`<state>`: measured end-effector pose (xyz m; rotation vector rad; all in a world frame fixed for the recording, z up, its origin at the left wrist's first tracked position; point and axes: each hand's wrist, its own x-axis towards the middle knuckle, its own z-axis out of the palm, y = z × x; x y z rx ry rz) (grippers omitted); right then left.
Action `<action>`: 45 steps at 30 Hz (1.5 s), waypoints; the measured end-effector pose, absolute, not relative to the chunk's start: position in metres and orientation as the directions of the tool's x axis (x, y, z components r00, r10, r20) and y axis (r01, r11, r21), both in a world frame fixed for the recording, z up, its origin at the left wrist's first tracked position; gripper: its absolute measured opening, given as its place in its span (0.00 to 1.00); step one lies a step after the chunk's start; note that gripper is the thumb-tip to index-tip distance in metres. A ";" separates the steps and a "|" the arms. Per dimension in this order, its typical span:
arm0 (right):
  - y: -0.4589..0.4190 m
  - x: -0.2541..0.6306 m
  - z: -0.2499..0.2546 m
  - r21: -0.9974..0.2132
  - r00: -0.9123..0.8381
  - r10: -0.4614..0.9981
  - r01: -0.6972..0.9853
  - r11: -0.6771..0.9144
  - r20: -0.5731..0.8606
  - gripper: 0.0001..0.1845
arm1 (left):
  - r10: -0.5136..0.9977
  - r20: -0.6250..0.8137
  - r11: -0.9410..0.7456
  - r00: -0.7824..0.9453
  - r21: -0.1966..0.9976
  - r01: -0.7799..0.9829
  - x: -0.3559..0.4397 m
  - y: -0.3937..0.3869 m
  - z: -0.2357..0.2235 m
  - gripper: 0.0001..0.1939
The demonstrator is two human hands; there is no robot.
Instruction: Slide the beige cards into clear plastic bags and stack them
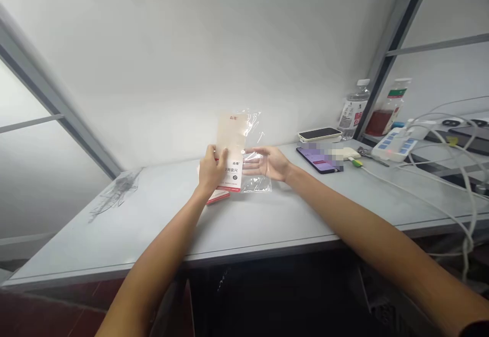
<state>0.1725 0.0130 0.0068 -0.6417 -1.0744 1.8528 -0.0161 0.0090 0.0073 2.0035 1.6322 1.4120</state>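
Above the desk, my left hand [213,170] grips a printed ruler-set packet [234,166], thumb on its front. The packet is beige above and white below, with a red bottom edge. A clear plastic sleeve [256,183] sticks out on its right side. My right hand [273,163] has this sleeve between the thumb and the stretched fingers, which show through the plastic. Its thumb tip is close to the packet's right edge. Beneath my left hand lies another red-and-white packet [218,197], mostly hidden.
Right of my hands are a lit phone [319,160], a pale-cased phone [320,134] and a water bottle [353,110]. Farther right stand a bottle of dark red drink [385,115] and a power strip [395,144] with tangled white cables [431,209]. A dark smudge [116,192] marks the desk's left end.
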 end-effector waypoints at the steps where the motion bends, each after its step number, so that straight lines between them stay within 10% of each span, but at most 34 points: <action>1: 0.013 0.172 0.006 -0.871 -0.484 0.875 -0.426 -0.243 -0.007 0.13 | 0.841 0.537 -0.373 -0.065 0.662 0.650 -0.016 0.009 0.007 0.16; 45: 0.011 0.178 0.011 -0.890 -0.653 0.748 -0.262 -0.372 -0.119 0.19 | 0.761 0.648 -0.396 -0.022 0.492 0.775 -0.016 0.001 0.015 0.15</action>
